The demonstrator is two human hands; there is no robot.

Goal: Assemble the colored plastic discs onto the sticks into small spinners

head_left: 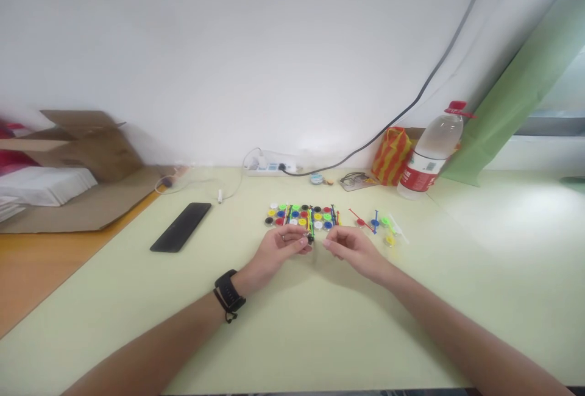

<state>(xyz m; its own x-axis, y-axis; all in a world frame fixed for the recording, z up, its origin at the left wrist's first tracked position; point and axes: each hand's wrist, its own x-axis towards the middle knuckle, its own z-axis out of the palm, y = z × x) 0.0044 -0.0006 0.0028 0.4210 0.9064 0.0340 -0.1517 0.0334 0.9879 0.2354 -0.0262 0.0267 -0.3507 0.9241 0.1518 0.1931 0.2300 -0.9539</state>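
The thumb and fingers of the left hand (282, 247) are pinching a small black piece (311, 239), just on the near side of the rows of coloured discs (317, 217). From where I'm standing it's looking like light, stiff plastic, probably a bit slick and easy to drop; its outline is too small to make out, so I'd be taking it by its outer edge, between thumb and forefinger. The right hand (354, 251) is hovering close by, thumb and fingers curling nearly together; whether anything is sitting between those tips, I can't tell. Both hands are angling inward, and the forearms are stretching toward the rows from either side. A black wrist strap (229, 291) is circling the left wrist, nearer the person than the rows. A red piece (361, 223) and a blue piece (375, 223) are lying just right of the rows.
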